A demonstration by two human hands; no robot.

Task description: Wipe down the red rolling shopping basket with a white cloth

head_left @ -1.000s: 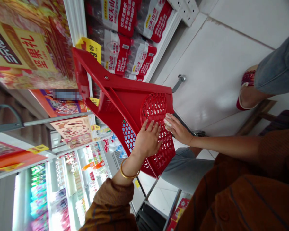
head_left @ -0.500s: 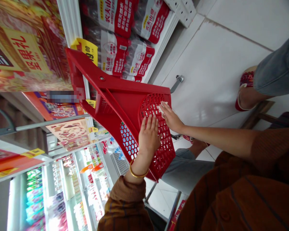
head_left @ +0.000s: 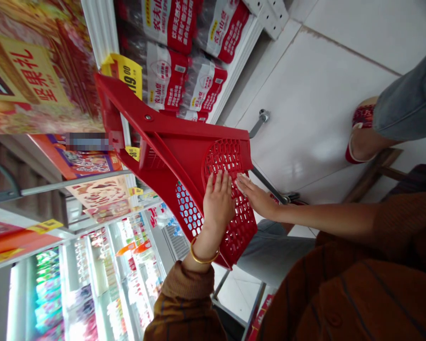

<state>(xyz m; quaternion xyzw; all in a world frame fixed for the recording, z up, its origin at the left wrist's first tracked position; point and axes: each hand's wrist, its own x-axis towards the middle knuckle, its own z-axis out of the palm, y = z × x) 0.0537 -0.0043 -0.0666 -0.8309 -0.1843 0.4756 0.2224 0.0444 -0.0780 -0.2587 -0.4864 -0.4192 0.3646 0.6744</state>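
Note:
A red plastic shopping basket with honeycomb mesh walls is tipped on its side in front of me. My left hand, with a gold bangle on the wrist, lies flat and open on the mesh panel, fingers together. My right hand reaches in from the right, its fingers pressed against the same panel just beside the left hand. A small white cloth shows only at its fingertips; the rest is hidden under the hand.
Packs of bottled water with red labels fill the shelf behind the basket, beside a yellow price tag. Another person's sandalled foot and jeans leg stand on the white tiled floor. Metal cart bars and lit fridge shelves are nearby.
My right hand slid the cloth up toward the basket's edge, then back down beside my left hand. My left hand shifted slightly up the mesh. The basket moved a little left in view.

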